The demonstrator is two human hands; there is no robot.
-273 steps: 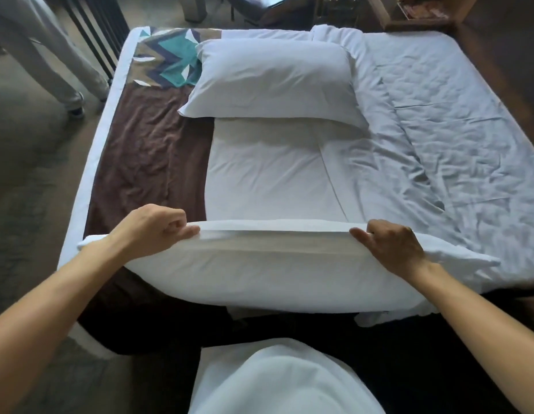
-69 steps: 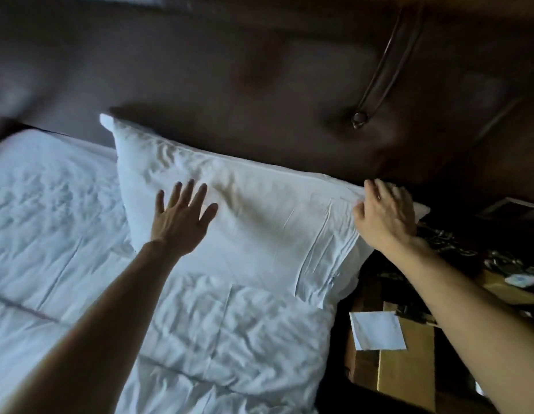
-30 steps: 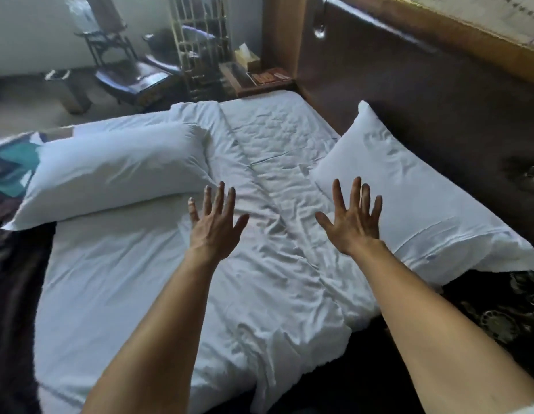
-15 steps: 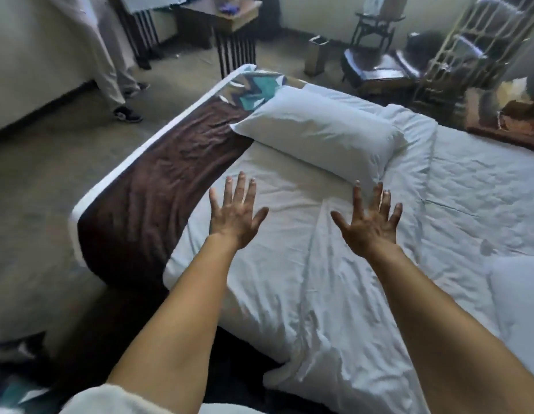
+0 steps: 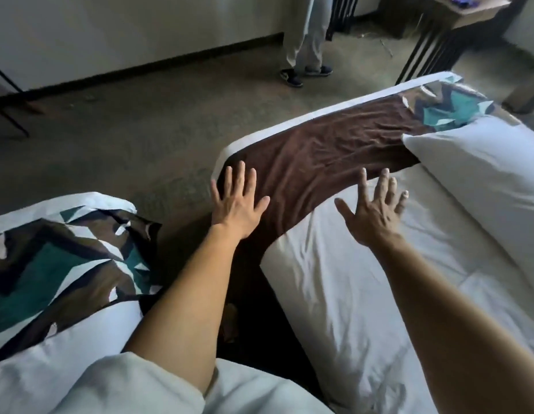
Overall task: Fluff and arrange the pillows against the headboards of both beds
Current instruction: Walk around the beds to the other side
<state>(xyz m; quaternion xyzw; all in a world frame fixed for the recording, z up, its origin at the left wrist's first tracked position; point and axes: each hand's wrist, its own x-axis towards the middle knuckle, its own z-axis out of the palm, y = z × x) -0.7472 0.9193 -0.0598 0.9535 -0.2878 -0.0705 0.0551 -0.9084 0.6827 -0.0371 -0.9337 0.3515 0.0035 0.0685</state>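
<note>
My left hand (image 5: 237, 204) is spread flat, fingers apart, holding nothing, out over the brown runner (image 5: 319, 156) at the foot of the right bed (image 5: 334, 294). My right hand (image 5: 371, 215) is likewise splayed and empty above that bed's white sheet. A white pillow (image 5: 480, 174) lies across the bed beside the runner. A second bed (image 5: 50, 264) with a patterned runner sits at my left.

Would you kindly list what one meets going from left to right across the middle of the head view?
Patterned bed runner on the near bed → left hand → brown bed runner → right hand → white pillow.
</note>
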